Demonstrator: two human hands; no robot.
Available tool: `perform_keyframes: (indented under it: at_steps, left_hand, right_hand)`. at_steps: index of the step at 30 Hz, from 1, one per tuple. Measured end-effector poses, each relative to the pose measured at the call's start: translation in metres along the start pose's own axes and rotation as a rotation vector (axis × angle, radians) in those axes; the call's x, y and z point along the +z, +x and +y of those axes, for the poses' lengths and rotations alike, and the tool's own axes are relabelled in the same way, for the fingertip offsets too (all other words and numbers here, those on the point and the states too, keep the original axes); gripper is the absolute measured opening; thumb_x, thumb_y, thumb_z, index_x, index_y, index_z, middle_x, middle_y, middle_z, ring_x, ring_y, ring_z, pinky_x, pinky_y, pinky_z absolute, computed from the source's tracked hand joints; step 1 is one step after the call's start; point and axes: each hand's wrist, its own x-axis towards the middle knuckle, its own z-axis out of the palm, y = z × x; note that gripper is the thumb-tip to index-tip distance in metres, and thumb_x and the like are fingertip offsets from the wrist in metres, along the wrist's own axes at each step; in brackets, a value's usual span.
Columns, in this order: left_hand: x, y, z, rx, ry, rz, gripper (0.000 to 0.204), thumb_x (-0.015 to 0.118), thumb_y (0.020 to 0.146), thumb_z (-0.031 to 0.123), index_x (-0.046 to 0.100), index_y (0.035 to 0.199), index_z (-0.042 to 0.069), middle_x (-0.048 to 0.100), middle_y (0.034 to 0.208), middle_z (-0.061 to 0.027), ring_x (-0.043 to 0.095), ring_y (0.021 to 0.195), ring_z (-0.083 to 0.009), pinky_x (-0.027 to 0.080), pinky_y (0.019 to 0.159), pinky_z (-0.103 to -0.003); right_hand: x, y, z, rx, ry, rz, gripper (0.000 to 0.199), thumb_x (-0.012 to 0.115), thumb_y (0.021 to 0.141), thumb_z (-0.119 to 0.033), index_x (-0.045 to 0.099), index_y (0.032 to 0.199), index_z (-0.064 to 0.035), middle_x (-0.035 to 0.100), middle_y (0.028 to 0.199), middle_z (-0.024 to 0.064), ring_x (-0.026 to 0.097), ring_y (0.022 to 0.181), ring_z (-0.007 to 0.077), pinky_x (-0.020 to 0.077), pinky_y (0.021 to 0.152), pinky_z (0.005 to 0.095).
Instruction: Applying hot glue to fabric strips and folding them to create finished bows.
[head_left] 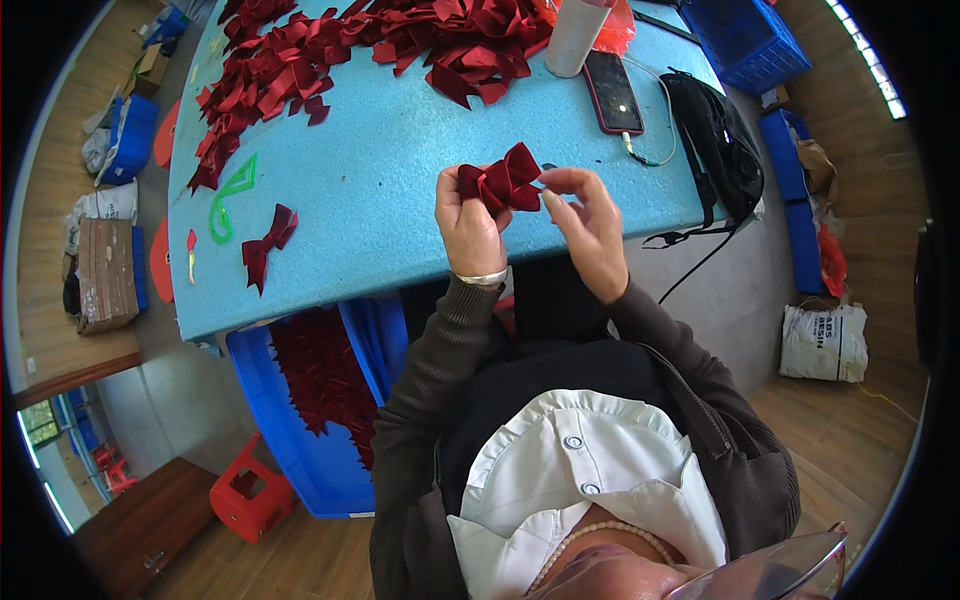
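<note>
A dark red ribbon bow (508,182) is held up over the near edge of the blue table (380,220). My left hand (472,236) closes around its left side, thumb in front. On the other side, my right hand (596,238) brings its thumb and index fingertips together at the bow's right edge. The fingertips partly hide that edge. A second dark red bow (268,246) lies flat on the table to the left of my hands, apart from them.
Heaped red bows (440,40) cover the table's far side. Left lies a green plastic piece (238,180). A phone (613,92) on a cable, a white roll (578,38) and a black bag (712,140) sit right. A blue bin (300,440) of red bows stands below.
</note>
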Motion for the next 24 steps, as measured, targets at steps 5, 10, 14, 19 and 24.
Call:
perform_keyframes:
  at_steps: [5,10,14,19,24]
  left_hand:
    - [0.004,-0.005,-0.014,0.146,0.174,0.0,0.012,0.041,0.094,0.006,0.053,0.095,0.008,0.059,0.083,-0.0023,0.049,0.061,-0.0057,0.035,0.046,-0.018]
    - [0.0,-0.003,-0.018,0.197,0.214,-0.036,0.01,0.044,0.095,0.008,0.054,0.094,0.007,0.056,0.077,-0.0006,0.045,0.055,-0.0046,0.032,0.044,-0.019]
    - [-0.003,-0.001,-0.015,0.153,0.098,-0.026,0.011,0.044,0.096,0.009,0.055,0.094,0.007,0.054,0.073,0.0005,0.041,0.051,-0.0039,0.03,0.042,-0.019]
    - [-0.006,-0.003,-0.009,0.021,-0.019,-0.049,0.013,0.045,0.096,0.01,0.056,0.093,0.006,0.053,0.071,0.0006,0.036,0.049,-0.0037,0.026,0.041,-0.02]
    - [-0.006,-0.005,-0.006,-0.05,-0.078,-0.053,0.015,0.044,0.098,0.012,0.057,0.093,0.006,0.052,0.068,0.0008,0.035,0.048,-0.0034,0.025,0.04,-0.02]
  right_hand:
    - [-0.007,0.006,0.008,0.411,0.44,-0.193,0.013,0.061,0.092,-0.008,0.055,0.1,-0.0001,0.061,0.084,0.0034,0.053,0.07,0.0068,0.0423,0.06,0.0227]
    - [-0.004,-0.002,0.007,0.355,0.445,-0.171,0.009,0.061,0.091,-0.007,0.055,0.095,-0.0017,0.058,0.08,0.0015,0.051,0.067,0.0063,0.0406,0.058,0.0213]
    - [-0.003,-0.007,0.009,0.327,0.415,-0.126,0.009,0.061,0.091,-0.006,0.054,0.094,-0.0017,0.057,0.078,0.001,0.051,0.066,0.0063,0.0405,0.058,0.0215]
    - [-0.001,-0.012,0.005,0.329,0.396,-0.125,0.008,0.06,0.091,-0.004,0.053,0.093,-0.0018,0.057,0.077,0.0013,0.051,0.066,0.0064,0.0403,0.057,0.0215]
    - [-0.007,-0.012,0.005,0.328,0.262,-0.138,0.009,0.059,0.091,-0.003,0.052,0.097,-0.0006,0.058,0.081,0.0026,0.053,0.068,0.007,0.042,0.058,0.0214]
